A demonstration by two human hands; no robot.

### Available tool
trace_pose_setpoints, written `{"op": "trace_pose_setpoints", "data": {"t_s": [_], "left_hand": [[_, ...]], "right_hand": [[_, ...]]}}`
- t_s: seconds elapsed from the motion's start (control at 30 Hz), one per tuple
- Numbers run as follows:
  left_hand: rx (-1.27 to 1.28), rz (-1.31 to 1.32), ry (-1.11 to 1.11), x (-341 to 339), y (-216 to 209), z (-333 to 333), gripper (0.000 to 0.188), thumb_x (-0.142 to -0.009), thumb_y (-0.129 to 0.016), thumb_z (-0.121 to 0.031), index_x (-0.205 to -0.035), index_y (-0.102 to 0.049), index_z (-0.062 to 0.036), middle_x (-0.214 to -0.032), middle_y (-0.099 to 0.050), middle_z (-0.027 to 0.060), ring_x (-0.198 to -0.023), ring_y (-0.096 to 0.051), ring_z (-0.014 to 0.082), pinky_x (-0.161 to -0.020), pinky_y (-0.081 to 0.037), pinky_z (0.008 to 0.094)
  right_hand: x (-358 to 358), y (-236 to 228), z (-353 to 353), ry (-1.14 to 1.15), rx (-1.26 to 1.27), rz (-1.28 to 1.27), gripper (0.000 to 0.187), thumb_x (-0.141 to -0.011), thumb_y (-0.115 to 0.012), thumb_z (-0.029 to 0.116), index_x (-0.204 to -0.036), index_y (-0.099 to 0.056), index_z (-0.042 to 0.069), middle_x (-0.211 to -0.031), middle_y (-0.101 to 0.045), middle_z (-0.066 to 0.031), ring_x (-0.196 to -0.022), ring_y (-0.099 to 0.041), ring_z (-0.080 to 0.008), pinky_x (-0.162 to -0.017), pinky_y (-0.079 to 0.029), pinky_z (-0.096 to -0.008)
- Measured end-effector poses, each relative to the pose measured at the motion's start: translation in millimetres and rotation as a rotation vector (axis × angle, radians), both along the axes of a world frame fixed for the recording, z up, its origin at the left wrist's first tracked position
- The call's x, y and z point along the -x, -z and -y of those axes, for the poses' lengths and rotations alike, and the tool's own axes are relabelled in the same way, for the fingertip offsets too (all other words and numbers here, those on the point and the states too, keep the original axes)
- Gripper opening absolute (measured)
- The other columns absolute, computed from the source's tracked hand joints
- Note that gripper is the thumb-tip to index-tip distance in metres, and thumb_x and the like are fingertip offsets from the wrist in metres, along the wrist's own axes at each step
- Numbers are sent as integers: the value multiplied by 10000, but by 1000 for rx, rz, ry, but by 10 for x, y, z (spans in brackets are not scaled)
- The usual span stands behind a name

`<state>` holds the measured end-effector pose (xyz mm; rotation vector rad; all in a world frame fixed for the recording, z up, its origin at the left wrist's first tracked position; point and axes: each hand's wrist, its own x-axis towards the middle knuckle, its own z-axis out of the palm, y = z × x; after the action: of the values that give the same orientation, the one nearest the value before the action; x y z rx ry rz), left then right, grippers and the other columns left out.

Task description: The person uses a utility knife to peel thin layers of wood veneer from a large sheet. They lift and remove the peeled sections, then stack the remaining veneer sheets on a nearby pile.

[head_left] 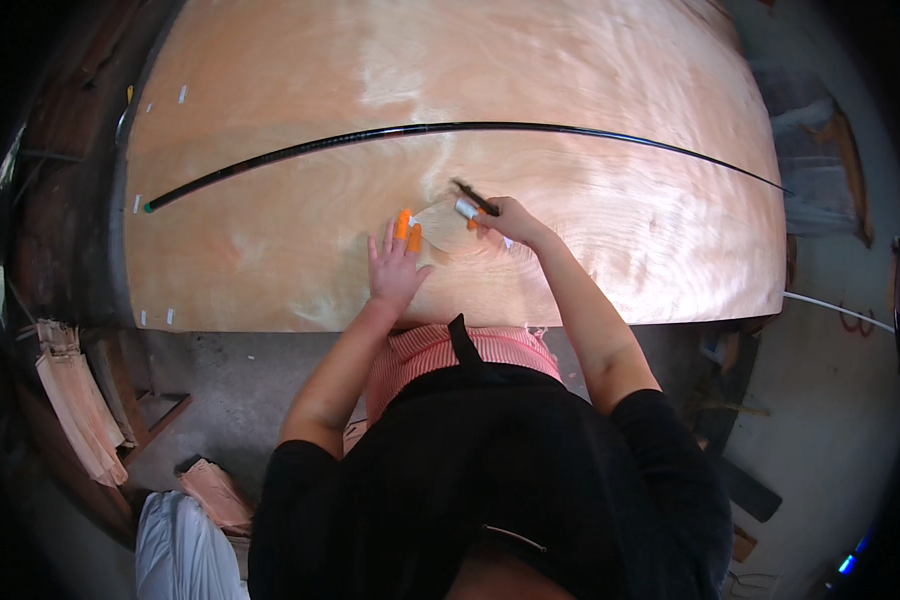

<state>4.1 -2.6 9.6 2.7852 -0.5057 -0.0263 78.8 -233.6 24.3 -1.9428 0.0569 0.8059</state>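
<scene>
Pale, peach-toned wood veneer point(570, 120), a broad sheet with swirling grain, covers the worktable in the head camera's view, and a person in a black top and pink striped apron leans over its near edge. Left hand point(394, 268) lies flat on the veneer with fingers spread, two of them capped in orange finger guards point(407, 228); it holds nothing. Right hand point(510, 218), just beside it to the right, is closed around a small dark-handled tool point(473, 199) with a pale metal part at its lower end, the tool tilted up and away to the left, its lower end down at the sheet; whether it is a knife or a brush cannot be told. A long, thin black rod point(440, 127) lies across the veneer beyond both hands, well apart from them, running from a green-tipped end at the left to the sheet's right edge. Stacks of brownish veneer scraps point(75, 400) sit on the floor at lower left.
</scene>
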Motion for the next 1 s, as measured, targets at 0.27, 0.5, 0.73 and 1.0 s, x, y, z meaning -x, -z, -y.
{"op": "trace_pose_setpoints", "data": {"t_s": [0.27, 0.5, 0.73, 1.0], "left_hand": [[295, 83, -4, -375, -63, 156, 468, -716, -580, -199, -1133, -472, -15, -1224, -394, 122, -1170, -334, 254, -953, -269, 407], [83, 139, 298, -570, 245, 547, 320, -768, -448, -107, -1062, -532, -11, -1196, -412, 124, -1191, -314, 232, -1003, -203, 441], [-19, 83, 287, -569, 206, 645, 342, -753, -443, -64, -1071, -516, 39, -1199, -416, 138, -1189, -316, 233, -1010, -184, 431], [221, 106, 251, -629, 335, 490, 310, -759, -484, -138, -1024, -554, 5, -1096, -477, 130, -1136, -373, 254, -1000, -224, 414]], "right_hand": [[92, 243, -142, 518, -126, -101, 153, -796, -547, 145, -822, -556, -5, -627, -570, -35, -427, -404, -59, -388, -305, -202], [51, 249, -213, 543, -64, -143, 130, -754, -566, 141, -739, -562, 12, -598, -585, -46, -432, -431, -73, -387, -320, -224], [3, 113, -97, 179, 318, 86, 121, -746, -530, 141, -750, -576, 29, -593, -599, -64, -528, -582, -145, -509, -455, -292], [439, 15, 76, 240, 134, -220, 281, -741, -626, 326, -770, -632, 46, -618, -604, -21, -487, -461, -66, -414, -326, -210]]}}
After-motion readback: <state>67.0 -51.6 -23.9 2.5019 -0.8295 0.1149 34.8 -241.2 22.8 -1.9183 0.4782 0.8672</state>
